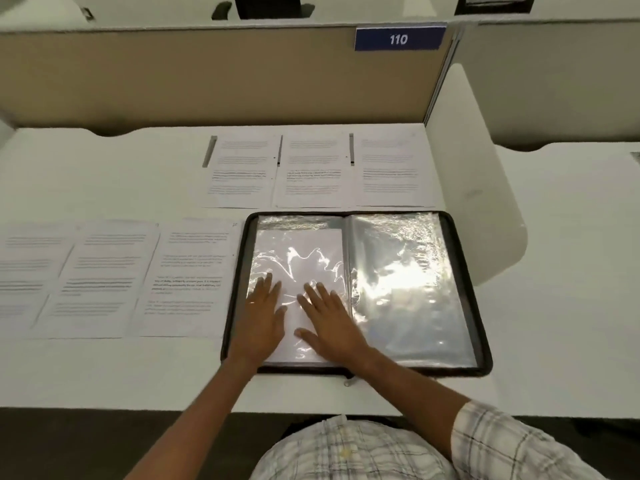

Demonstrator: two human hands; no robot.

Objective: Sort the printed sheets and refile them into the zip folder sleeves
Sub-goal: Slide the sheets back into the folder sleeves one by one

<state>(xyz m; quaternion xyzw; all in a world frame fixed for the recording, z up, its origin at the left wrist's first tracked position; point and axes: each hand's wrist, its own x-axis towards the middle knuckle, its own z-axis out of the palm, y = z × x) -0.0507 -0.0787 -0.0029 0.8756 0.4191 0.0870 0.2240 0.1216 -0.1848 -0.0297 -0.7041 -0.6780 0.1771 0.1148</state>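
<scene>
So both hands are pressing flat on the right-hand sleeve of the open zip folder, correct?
Not quite. In the head view the left hand and right hand press flat on the left-hand sleeve of the open zip folder, not the right-hand one.

A blue sign (400,38) on the partition's top right corner reads "110". Text on the printed sheets (188,275) is too blurred to read.

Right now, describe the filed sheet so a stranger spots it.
Start at the black zip folder open on the white desk. Its left sleeve holds one sheet, under the left hand and right hand. Unlike the six loose sheets, it lies beneath shiny plastic.
</scene>
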